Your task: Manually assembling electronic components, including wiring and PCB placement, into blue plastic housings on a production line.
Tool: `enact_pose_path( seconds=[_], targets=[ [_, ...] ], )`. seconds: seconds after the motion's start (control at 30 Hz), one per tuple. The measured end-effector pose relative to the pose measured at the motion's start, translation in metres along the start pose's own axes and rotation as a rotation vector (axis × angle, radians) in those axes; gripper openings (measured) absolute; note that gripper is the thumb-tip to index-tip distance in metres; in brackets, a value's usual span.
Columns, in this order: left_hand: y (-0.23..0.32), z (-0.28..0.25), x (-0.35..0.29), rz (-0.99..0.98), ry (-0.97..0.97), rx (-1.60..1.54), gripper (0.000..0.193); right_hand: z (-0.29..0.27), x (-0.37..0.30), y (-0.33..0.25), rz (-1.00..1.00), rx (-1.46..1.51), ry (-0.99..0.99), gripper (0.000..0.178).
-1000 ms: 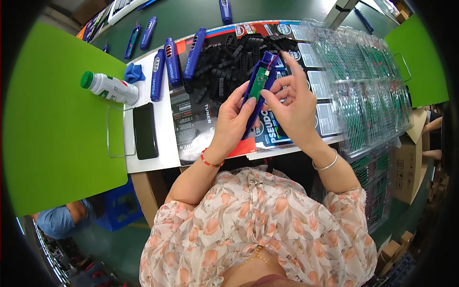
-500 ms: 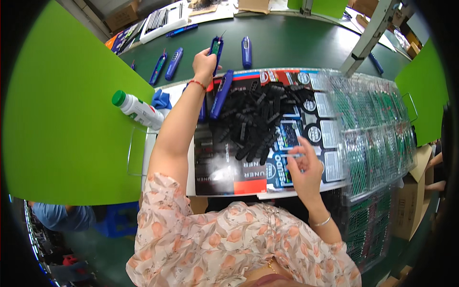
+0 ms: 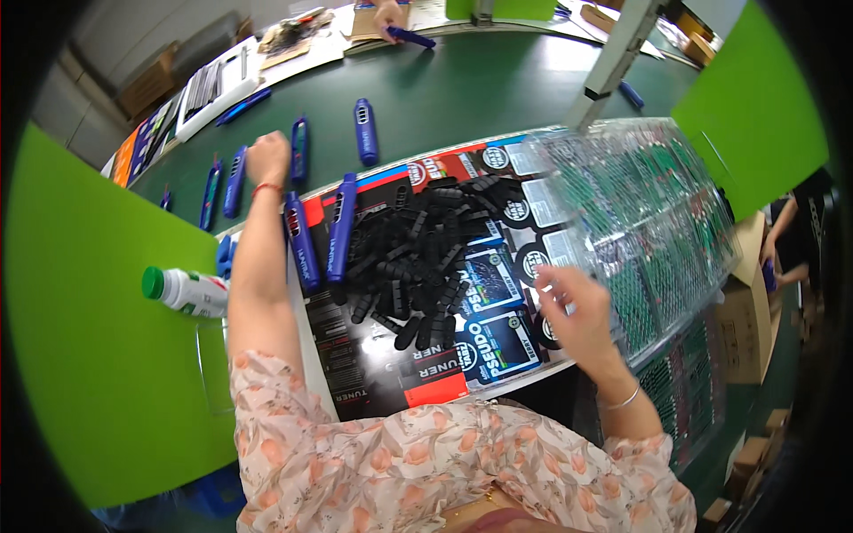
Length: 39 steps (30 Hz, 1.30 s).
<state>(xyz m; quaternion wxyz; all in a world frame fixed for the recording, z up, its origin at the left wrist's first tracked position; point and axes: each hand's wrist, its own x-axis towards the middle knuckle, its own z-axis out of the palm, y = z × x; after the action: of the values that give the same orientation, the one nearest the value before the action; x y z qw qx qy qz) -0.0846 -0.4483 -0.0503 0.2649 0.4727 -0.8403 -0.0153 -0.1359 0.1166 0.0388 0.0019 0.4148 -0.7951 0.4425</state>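
Observation:
My left hand (image 3: 268, 160) reaches over the green table, knuckles up, its fingers curled down out of sight. Just left of it lies a closed purple device casing (image 3: 235, 182); on its right is an open casing half (image 3: 299, 149) with a green circuit board inside. My right hand (image 3: 577, 311) hovers above the printed sheet (image 3: 426, 391), thumb and fingers apart, with nothing in it. Between my arms spreads a pile of small black ribbed parts (image 3: 418, 249). Two purple casings (image 3: 340, 226) lean side by side at the pile's left edge.
Clear plastic trays of green circuit boards (image 3: 622, 240) are stacked at right. A white bottle with green cap (image 3: 191, 291) and blue cloth (image 3: 226, 256) lie left, by a green partition (image 3: 98, 329). Across the table, another person's hand (image 3: 388, 18) holds a purple casing (image 3: 411, 37).
My left hand has let go of the open casing half with the board and moved left. The view has swung, shifting the scene leftward. Another person's hand with a purple casing has appeared at the far side.

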Motion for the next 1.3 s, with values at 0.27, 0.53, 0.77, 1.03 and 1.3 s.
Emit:
enact_pose_path(
  seconds=[0.27, 0.53, 0.77, 1.03, 1.3],
  targets=[
    [-0.080, -0.025, -0.010, -0.227, -0.183, 0.293, 0.030, -0.013, 0.047, 0.033, 0.006, -0.116, 0.060, 0.018],
    [-0.030, -0.052, -0.021, -0.038, 0.185, -0.125, 0.048, 0.025, 0.099, 0.059, -0.230, -0.260, 0.022, 0.019],
    [0.116, -0.151, -0.153, -0.342, -0.646, -1.721, 0.038, 0.053, 0.136, 0.074, -0.432, -0.447, -0.158, 0.031],
    [0.154, -0.194, -0.305, -0.471, -1.012, -1.973, 0.041, 0.029, 0.109, 0.046, -0.357, -0.312, -0.011, 0.032],
    [0.162, -0.178, -0.357, -0.496, -0.999, -2.071, 0.048, 0.024, 0.029, -0.026, 0.170, 0.634, -0.209, 0.020]
  ],
)
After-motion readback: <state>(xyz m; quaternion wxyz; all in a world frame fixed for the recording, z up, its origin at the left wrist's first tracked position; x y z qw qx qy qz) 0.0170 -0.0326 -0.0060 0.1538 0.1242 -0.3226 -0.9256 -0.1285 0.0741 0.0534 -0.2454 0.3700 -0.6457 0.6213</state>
